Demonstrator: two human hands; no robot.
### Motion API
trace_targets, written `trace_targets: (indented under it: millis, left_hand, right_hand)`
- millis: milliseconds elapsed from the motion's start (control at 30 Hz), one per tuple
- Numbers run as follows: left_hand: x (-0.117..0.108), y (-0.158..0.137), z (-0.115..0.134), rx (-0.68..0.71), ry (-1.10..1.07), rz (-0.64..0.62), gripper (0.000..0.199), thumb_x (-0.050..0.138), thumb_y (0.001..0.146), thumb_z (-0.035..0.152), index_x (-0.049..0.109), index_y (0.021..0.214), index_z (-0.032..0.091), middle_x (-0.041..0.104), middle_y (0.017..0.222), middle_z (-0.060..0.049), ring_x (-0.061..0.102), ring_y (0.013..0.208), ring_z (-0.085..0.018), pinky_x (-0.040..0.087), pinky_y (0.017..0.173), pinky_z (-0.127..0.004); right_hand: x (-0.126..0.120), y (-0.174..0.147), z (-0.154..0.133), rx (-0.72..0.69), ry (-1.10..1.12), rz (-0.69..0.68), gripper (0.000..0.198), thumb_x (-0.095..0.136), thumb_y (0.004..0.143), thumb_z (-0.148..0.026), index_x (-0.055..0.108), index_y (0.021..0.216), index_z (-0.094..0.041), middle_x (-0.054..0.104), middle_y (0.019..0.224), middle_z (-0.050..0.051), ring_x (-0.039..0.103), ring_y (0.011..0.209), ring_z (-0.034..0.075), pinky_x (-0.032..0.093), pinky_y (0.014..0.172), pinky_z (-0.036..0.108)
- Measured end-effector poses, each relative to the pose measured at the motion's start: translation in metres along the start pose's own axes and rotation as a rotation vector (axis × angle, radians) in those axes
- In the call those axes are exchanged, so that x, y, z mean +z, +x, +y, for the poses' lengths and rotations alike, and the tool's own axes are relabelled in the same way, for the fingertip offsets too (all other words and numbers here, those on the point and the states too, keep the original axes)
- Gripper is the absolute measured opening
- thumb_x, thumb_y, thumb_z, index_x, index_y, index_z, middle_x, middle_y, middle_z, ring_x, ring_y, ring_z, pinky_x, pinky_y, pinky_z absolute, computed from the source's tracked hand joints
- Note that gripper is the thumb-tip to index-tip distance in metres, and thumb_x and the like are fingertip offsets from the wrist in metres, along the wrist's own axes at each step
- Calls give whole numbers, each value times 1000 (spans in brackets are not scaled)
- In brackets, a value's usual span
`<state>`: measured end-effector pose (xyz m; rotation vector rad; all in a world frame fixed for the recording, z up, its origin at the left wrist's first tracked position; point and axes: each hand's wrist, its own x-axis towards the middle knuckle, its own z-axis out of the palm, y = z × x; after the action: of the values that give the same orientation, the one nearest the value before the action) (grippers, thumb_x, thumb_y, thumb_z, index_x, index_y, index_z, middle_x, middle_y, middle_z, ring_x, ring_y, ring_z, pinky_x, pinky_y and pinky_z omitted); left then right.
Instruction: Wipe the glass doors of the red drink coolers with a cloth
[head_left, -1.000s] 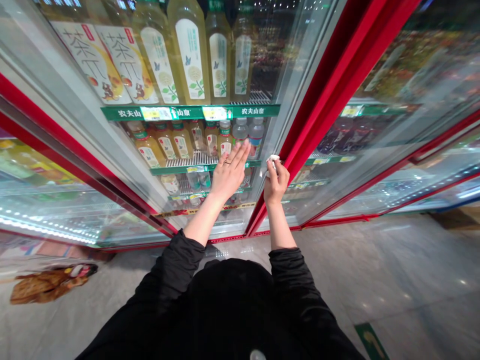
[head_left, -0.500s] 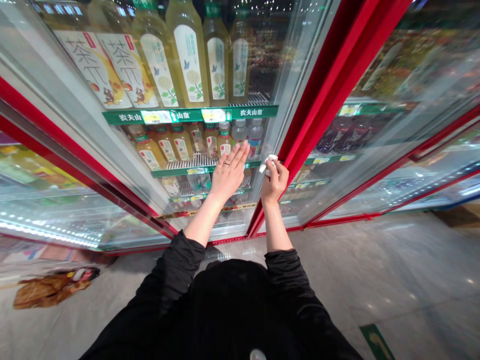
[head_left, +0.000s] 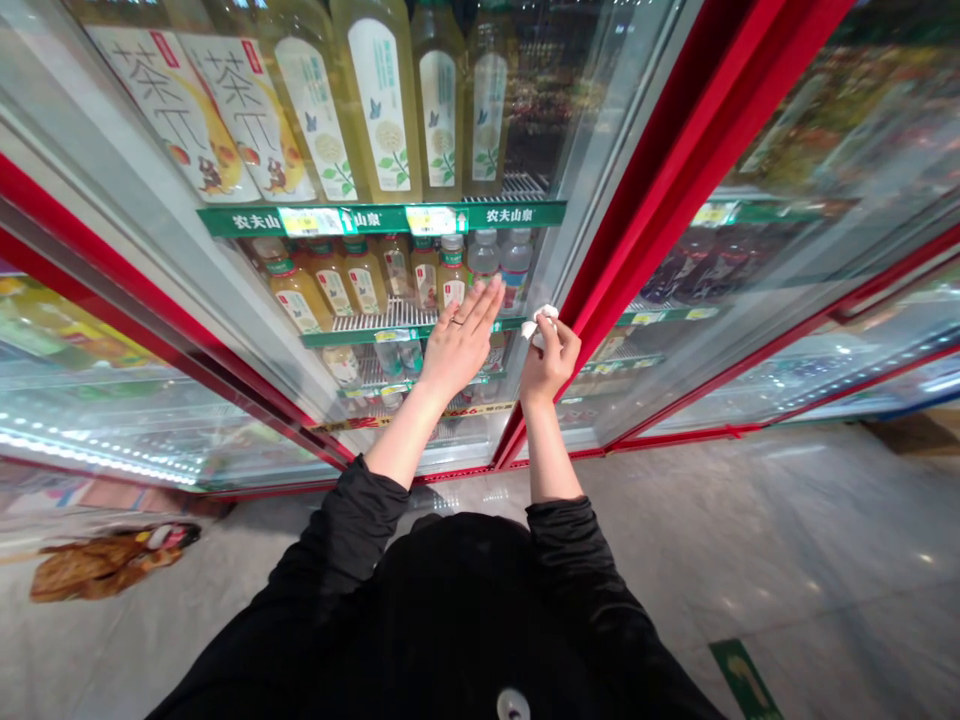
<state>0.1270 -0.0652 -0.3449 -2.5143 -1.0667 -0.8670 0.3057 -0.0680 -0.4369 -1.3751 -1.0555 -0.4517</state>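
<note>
The right hand (head_left: 551,365), pinching a crumpled white tissue (head_left: 543,312) at the edge of the glass door (head_left: 555,140), now sits slightly farther from the red frame (head_left: 645,200), while the left hand (head_left: 461,345), fingers outstretched, stays seemingly flat against the door, so work apparently continues there.

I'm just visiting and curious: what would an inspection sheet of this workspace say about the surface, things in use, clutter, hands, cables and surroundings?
Surface: transparent glass door beside a glossy red door frame.
Things in use: crumpled white tissue-like wad, pinched by the bare right hand near the frame.
Clutter: brown object at lower left; cannot tell what.
Hands: bare left hand flat at the glass, fingers extended, contact unclear; right closed on the wad.
Cables: nothing seen.
Surroundings: upright bottles of yellowish drink on green-edged shelves behind the glass; shiny grey floor with a green marking.
</note>
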Motion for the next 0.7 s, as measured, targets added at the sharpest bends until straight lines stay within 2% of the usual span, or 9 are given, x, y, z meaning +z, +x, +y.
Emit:
trace_targets:
  millis: [133, 267, 367, 500, 600, 700]
  left_hand:
    - [-2, -1, -1, 5, -15, -31, 90, 41, 106, 9, -15, 176, 22, 11, 186, -3, 14, 173, -21, 1, 145, -43]
    - [-3, 0, -1, -7, -48, -35, 93, 43, 104, 9, -15, 175, 23, 10, 185, -3, 15, 173, -23, 1, 146, -46]
    - [-4, 1, -2, -1, -47, -42, 92, 43, 105, 11, -16, 175, 24, 10, 185, -2, 15, 173, -23, 1, 146, -45]
    - [-6, 0, -3, -6, -24, -74, 91, 42, 106, 12, -16, 175, 24, 8, 186, -1, 15, 174, -22, 4, 146, -45]
    - [-5, 0, -3, -5, -18, -75, 93, 44, 105, 12, -16, 175, 23, 10, 186, -3, 17, 174, -24, 7, 146, -48]
    - [-3, 0, -1, -10, -17, -64, 91, 43, 106, 13, -15, 176, 22, 12, 186, -4, 17, 174, -24, 6, 146, -48]
  right_hand:
    - [-5, -14, 0, 94, -54, 15, 33, 55, 108, -27, 86, 117, -22, 71, 111, 14, 74, 110, 25, 64, 103, 46]
    - [-1, -32, -12, 77, -56, -32, 28, 61, 104, -24, 87, 113, -24, 72, 107, 12, 74, 107, 23, 65, 101, 42]
    - [1, -23, -11, 61, -48, -47, 28, 61, 105, -23, 87, 114, -26, 73, 111, 12, 74, 111, 23, 64, 103, 41]
    - [-3, -11, 0, 61, -47, 31, 31, 57, 107, -25, 86, 117, -23, 72, 114, 13, 74, 111, 24, 64, 104, 42]
    - [-6, -24, -1, 70, -55, 34, 31, 57, 106, -25, 86, 116, -20, 71, 110, 14, 74, 107, 24, 65, 100, 42]
    - [-4, -40, -13, 51, -41, -35, 30, 59, 104, -21, 87, 113, -22, 72, 107, 12, 74, 103, 22, 66, 95, 39]
